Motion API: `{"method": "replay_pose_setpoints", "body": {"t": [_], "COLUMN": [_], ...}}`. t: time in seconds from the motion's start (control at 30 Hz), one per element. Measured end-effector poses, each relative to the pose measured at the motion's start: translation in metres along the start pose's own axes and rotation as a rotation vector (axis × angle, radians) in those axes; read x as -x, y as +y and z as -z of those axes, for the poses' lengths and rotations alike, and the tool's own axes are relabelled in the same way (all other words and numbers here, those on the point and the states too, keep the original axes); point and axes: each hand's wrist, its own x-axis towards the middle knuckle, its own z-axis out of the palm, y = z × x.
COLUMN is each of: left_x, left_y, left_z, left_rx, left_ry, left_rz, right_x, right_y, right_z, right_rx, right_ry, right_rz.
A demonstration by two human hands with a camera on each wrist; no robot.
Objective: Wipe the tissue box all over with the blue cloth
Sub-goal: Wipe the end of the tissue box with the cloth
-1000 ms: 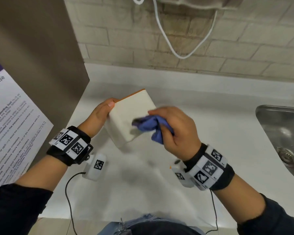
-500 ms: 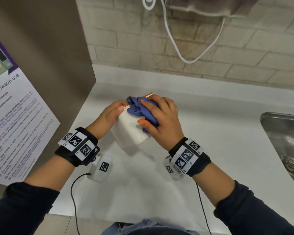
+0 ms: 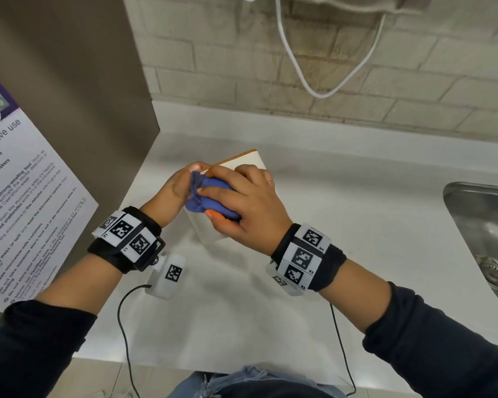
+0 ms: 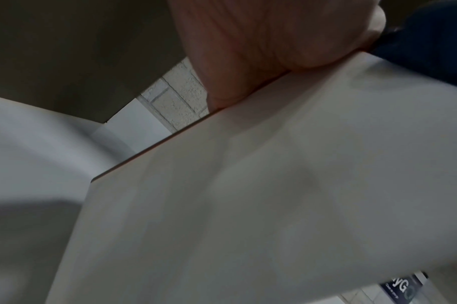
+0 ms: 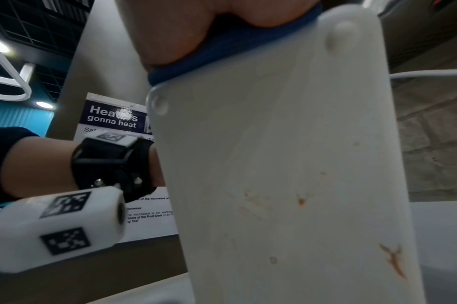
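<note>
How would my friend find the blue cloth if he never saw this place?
Start at the white counter left of the metal sink. Two hands meet over a white tissue box there. The blue cloth is the crumpled soft bundle under the right hand, the only blue thing on the box.

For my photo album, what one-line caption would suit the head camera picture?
Right hand wipes a white tissue box with a blue cloth while the left hand holds it.

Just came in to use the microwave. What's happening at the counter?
A person is cleaning a white tissue box. The left hand holds it tilted above the white counter, while the right hand presses a bunched blue cloth against its upper face. The right wrist view shows brownish marks on one face.
</note>
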Motion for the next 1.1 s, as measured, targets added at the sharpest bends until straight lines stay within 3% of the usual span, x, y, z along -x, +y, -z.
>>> {"method": "replay_pose_setpoints", "body": {"t": [0.2, 0.33, 0.4, 0.57, 0.73, 0.8, 0.9, 1.0, 1.1], "left_x": [0.009, 0.005, 0.000, -0.015, -0.024, -0.013, -0.001, -0.002, -0.002], "left_y": [-0.008, -0.012, -0.016, -0.028, -0.029, -0.018, -0.011, -0.009, -0.014], "left_z": [0.004, 0.002, 0.002, 0.006, 0.015, 0.006, 0.001, 0.002, 0.000], "left_rx": [-0.020, -0.039, -0.013, -0.018, 0.035, 0.040, 0.103, 0.009, -0.032], "left_ry": [-0.089, -0.063, -0.034, 0.005, -0.013, -0.018, -0.083, -0.063, -0.050], "left_rz": [-0.162, -0.192, -0.185, -0.118, -0.063, -0.096, -0.096, -0.111, -0.132], "right_x": [0.021, 0.033, 0.039, 0.033, 0.008, 0.000, 0.001, 0.019, 0.037], "right_y": [0.007, 0.022, 0.036, 0.049, 0.018, 0.003, -0.013, -0.003, 0.017], "right_z": [-0.006, 0.001, 0.008, 0.023, 0.010, 0.003, -0.010, -0.013, -0.005], "right_rx": [-0.020, 0.001, 0.031, -0.034, 0.083, 0.106, 0.072, 0.014, 0.042], "right_ry": [-0.016, -0.059, -0.041, 0.095, 0.116, 0.117, 0.095, 0.049, -0.042], "right_rz": [0.331, 0.375, 0.277, -0.254, -0.360, -0.294, -0.062, 0.220, 0.367]}}
